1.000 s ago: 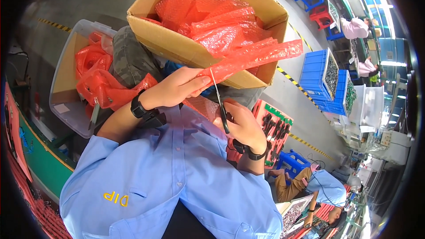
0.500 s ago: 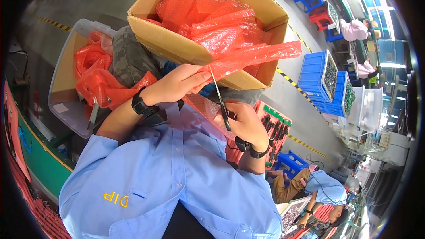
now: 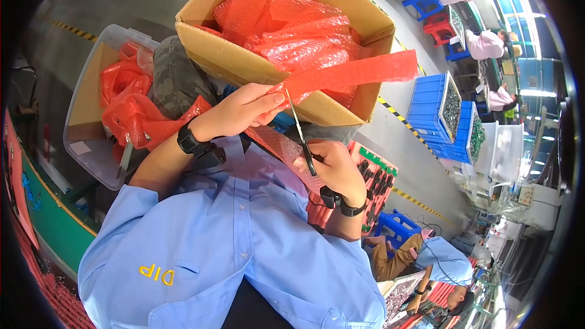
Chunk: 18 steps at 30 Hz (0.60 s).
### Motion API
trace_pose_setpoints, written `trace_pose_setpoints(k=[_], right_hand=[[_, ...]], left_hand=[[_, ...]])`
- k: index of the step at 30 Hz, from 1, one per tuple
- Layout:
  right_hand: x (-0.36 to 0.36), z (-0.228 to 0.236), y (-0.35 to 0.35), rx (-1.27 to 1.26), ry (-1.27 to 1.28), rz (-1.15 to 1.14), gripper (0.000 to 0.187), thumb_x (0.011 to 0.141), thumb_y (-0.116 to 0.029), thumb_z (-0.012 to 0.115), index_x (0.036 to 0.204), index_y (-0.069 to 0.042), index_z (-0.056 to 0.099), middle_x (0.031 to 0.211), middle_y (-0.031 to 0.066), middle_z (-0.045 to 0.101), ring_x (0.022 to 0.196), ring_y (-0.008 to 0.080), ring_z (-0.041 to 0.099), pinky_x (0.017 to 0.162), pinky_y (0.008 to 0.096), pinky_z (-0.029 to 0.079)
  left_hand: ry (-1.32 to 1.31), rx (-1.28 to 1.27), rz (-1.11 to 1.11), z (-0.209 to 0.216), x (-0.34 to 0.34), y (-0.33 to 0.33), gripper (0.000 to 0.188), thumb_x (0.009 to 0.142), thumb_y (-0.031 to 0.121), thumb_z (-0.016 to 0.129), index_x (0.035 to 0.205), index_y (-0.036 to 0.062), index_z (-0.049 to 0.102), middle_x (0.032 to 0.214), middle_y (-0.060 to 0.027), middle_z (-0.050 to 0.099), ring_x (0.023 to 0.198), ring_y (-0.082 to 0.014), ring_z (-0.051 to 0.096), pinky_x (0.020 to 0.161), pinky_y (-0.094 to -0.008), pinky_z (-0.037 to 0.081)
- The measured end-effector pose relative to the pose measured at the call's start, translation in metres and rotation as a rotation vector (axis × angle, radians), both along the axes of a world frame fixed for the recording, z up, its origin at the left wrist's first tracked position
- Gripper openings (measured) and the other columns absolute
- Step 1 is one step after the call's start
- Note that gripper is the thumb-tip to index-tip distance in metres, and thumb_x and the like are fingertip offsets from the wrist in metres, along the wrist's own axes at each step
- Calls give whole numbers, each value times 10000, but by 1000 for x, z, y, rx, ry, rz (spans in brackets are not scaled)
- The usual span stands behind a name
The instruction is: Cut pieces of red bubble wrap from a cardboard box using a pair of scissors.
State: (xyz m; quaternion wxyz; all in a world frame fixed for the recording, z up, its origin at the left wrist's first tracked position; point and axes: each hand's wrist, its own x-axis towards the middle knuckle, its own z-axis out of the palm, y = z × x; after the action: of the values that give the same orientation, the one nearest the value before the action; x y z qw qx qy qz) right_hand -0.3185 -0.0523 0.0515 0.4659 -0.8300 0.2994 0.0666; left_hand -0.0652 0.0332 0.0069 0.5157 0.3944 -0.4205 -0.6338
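My left hand (image 3: 241,113) pinches a strip of red bubble wrap (image 3: 359,73) between thumb and fingers. One end of the strip stretches right across the open cardboard box (image 3: 237,58); another length hangs down between my hands toward my lap. A pair of scissors (image 3: 300,128) with black handles is gripped in my right hand (image 3: 338,170). Its blades point up at the strip, right beside my left fingertips, and cross the red film there. More crumpled red bubble wrap (image 3: 286,18) fills the box in front of me.
Left of me stands a translucent plastic bin (image 3: 91,149) with red bubble wrap (image 3: 137,122) spilling over. A red tray (image 3: 375,186) of black parts lies beyond my right hand. Blue crates (image 3: 429,106) stand farther right. A seated co-worker (image 3: 448,259) is at lower right.
The strip's free end has spread flatter and wider over the box and risen slightly. Both hands and the scissors stay nearly in place.
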Motion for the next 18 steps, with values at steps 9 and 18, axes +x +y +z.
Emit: trace_pose_setpoints(k=[9, 18], right_hand=[[2, 6, -4, 78, -57, 60, 471, 916, -439, 723, 883, 25, 652, 815, 101, 598, 705, 204, 537, 660, 343, 429], [10, 12, -20, 297, -116, -35, 519, 956, -503, 697, 844, 3, 677, 835, 28, 638, 738, 102, 535, 654, 297, 421]], left_hand=[[199, 93, -183, -4, 10, -2, 319, 1112, 276, 462, 867, 76, 506, 678, 60, 375, 553, -41, 290, 486, -232, 209], [216, 84, -254, 17, 15, -13, 317, 1104, 272, 480, 854, 79, 509, 663, 56, 378, 539, -44, 274, 481, -235, 200]])
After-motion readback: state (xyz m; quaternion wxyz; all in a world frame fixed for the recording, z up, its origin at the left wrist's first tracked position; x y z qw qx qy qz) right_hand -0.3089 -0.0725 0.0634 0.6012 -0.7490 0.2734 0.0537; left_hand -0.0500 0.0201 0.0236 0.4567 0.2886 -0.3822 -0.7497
